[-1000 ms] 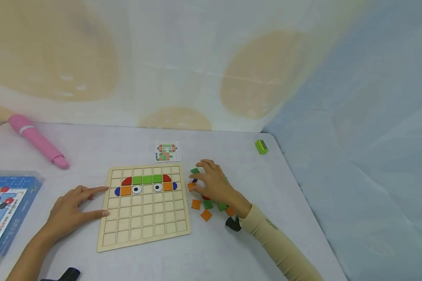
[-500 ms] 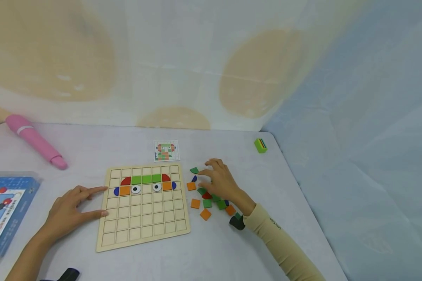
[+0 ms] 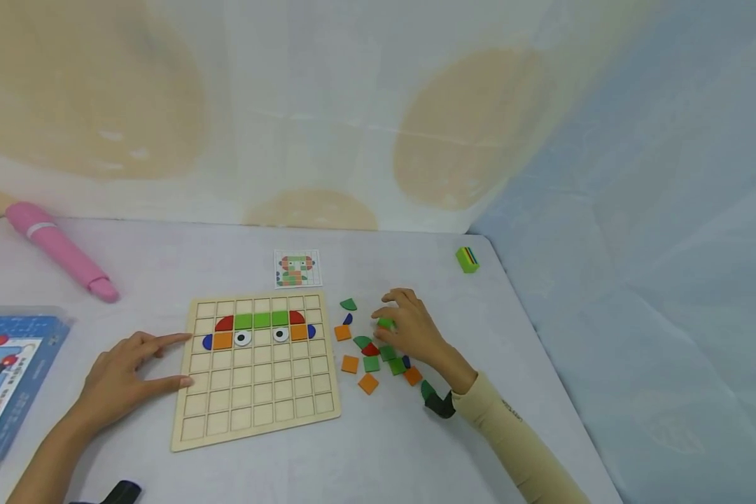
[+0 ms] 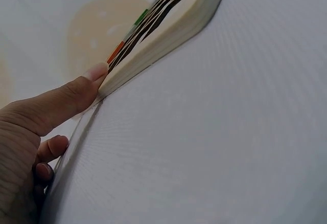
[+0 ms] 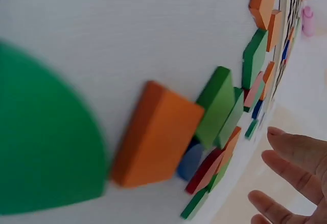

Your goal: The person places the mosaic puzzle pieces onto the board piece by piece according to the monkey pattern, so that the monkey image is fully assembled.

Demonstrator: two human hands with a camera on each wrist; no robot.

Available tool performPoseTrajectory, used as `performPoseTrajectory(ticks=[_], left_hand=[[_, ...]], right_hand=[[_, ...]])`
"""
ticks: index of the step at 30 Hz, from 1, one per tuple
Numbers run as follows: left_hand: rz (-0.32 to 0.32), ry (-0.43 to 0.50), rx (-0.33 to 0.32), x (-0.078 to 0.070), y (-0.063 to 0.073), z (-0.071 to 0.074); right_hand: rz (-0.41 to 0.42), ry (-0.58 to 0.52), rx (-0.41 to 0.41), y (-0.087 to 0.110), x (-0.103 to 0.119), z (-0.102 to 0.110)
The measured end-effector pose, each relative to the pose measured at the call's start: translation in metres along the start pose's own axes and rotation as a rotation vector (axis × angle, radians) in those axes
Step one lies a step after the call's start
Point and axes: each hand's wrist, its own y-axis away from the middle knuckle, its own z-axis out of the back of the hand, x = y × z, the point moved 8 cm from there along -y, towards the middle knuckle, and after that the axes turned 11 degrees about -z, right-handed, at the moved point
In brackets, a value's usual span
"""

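Observation:
A pale wooden grid board [image 3: 252, 406] lies on the white table, with red, green, orange and blue pieces and two eye discs [image 3: 242, 338] in its upper rows. At the board's left edge my left hand [image 3: 116, 374] rests with thumb and index finger stretched out against it; the left wrist view shows the thumb [image 4: 76, 93] touching the edge. My right hand [image 3: 412, 329] hovers over loose tiles right of the board. Its fingers are apart with nothing between them in the right wrist view. Among those tiles are an orange square [image 5: 158, 137] and a green quarter-circle [image 5: 41, 137].
A small pattern card [image 3: 298, 269] lies behind the board. A green striped block [image 3: 467, 260] sits at the back right. On the left are a pink pen-shaped object [image 3: 63, 248] and a blue box [image 3: 12, 385]. The wall stands close behind the table.
My right hand has drawn back to the right, away from the board, and more loose tiles now show. My left hand has stayed at the board's edge.

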Motion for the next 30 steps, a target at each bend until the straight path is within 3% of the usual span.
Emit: performPoseTrajectory(ticks=[9, 15, 19, 26, 30], left_hand=[[0.0, -0.005, 0.008, 0.0, 0.001, 0.001], [0.0, 0.009, 0.014, 0.0, 0.0, -0.001], [-0.003, 0.008, 0.011, 0.001, -0.001, -0.002], [0.001, -0.002, 0.002, 0.003, -0.001, -0.001], [-0.007, 0.004, 0.0, 0.003, -0.001, -0.002]], right_hand=[[0.072, -0.001, 0.036, 0.022, 0.001, -0.009], [0.15, 0.111, 0.005, 0.024, 0.011, -0.016], [0.149, 0.152, 0.025, 0.021, 0.014, -0.022], [0.153, 0.116, 0.025, 0.018, 0.021, -0.022], [0.119, 0.134, 0.022, 0.016, 0.021, -0.024]])
